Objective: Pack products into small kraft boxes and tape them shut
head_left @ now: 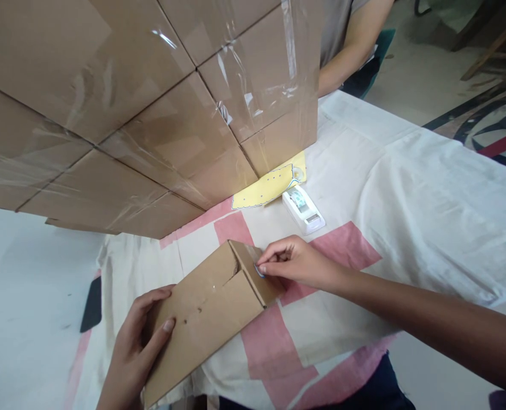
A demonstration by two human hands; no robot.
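Observation:
A closed brown cardboard box lies tilted on the cloth in front of me, with a torn flap edge and a few small holes on its top face. My left hand grips its near left end, thumb on top. At the far right end face, the thumb and fingertips of my right hand pinch a small blue-edged sticker against the cardboard; most of it is hidden by the fingers. Beyond the right hand sit a white tape dispenser and a yellow sheet with blue edging.
A tall stack of taped cardboard boxes stands at the back left. White and pink cloth covers the table. A dark phone-like slab lies at the left. Behind the stack, another person's arm shows.

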